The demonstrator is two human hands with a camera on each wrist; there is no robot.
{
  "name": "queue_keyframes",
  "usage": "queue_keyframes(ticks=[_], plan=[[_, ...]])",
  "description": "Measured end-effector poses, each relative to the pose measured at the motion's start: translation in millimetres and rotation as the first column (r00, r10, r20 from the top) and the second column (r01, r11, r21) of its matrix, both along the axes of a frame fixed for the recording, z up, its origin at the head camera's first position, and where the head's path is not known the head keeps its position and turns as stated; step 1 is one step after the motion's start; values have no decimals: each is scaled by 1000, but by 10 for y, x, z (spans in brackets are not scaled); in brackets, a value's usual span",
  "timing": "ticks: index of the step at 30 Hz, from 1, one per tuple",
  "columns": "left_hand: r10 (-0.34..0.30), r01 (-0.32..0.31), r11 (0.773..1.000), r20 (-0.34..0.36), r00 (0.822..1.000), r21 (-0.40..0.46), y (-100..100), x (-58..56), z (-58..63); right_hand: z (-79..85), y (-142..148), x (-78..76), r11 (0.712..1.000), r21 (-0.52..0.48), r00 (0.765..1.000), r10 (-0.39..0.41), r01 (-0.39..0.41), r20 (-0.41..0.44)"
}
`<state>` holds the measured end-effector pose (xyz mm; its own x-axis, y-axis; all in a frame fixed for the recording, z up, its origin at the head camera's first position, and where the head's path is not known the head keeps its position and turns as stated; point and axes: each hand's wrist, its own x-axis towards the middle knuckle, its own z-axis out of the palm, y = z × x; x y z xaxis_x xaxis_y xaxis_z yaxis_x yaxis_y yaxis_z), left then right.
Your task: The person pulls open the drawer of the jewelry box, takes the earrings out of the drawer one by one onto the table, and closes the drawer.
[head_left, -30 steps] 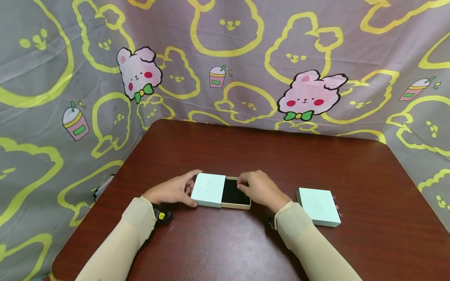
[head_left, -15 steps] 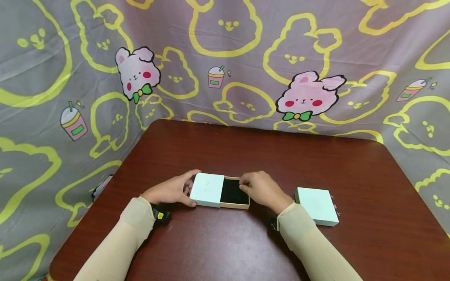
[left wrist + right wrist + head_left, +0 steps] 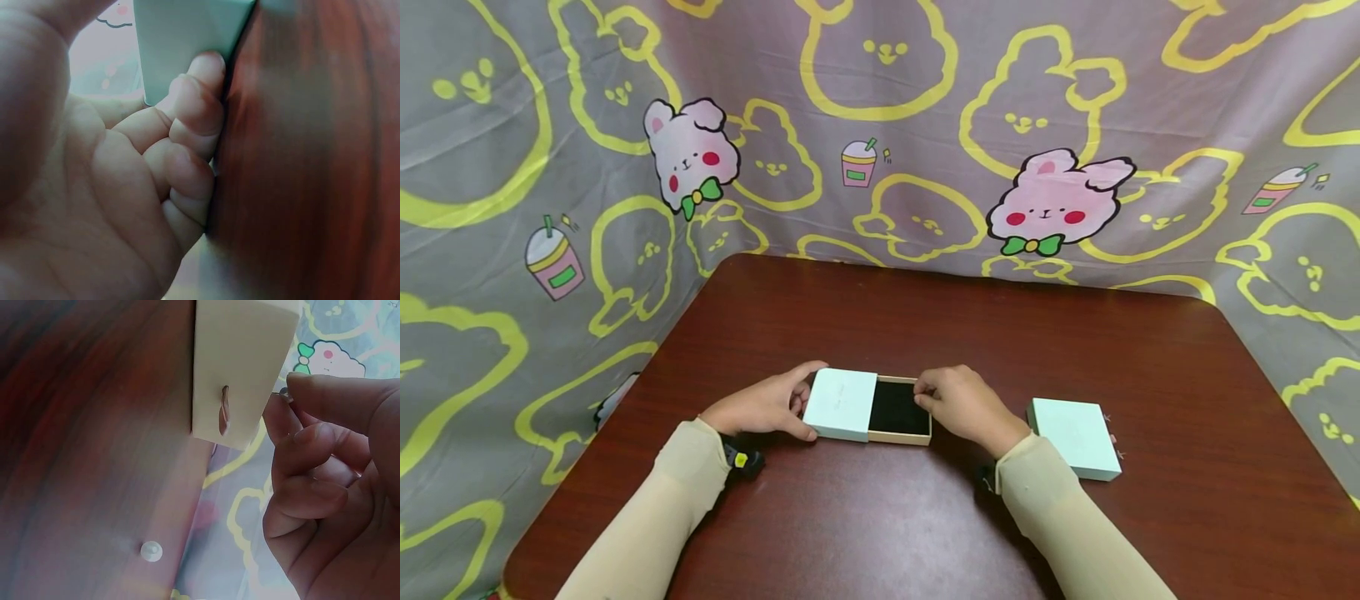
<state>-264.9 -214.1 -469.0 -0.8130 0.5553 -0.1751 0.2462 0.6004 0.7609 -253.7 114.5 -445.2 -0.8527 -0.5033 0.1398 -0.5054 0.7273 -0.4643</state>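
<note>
A mint-green drawer-style box (image 3: 840, 404) lies on the table, its inner tray (image 3: 898, 437) slid partway out to the right. Black padding (image 3: 895, 408) lines the tray. My left hand (image 3: 763, 406) grips the sleeve's left end, thumb at the near edge and a finger at the far edge; other fingers curl against its side in the left wrist view. Over the tray's right end, my right hand (image 3: 962, 404) pinches a small shiny metal stud (image 3: 284, 395) with a thin pin between thumb and finger. Its exact kind is too small to tell.
A second mint-green box (image 3: 1077, 437) sits to the right, with tiny thin pieces (image 3: 1120, 455) at its right edge. A ribbon pull tab (image 3: 224, 412) shows on the tray's end. A small whitish round piece (image 3: 151, 551) lies on the table. Patterned cloth (image 3: 925, 125) surrounds the table.
My right hand has drawn slightly to the right over the tray, keeping its pinch. The left hand and the box hold their place; the whole head view has shifted a little.
</note>
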Motion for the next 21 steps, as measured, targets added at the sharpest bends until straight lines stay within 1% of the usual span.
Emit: queue_keyframes(ticks=[11,16,21], plan=[[-21,21,1000,-6,1000,17,-8,-15,10,12,58,12,1000,-27,1000,-4,4,2],[-20,20,1000,-6,1000,18,-14,-23,9,13,72,7,999,-31,1000,-6,7,3],[-12,12,1000,-6,1000,11,-12,-19,-18,14,79,8,999,-31,1000,-12,12,15]])
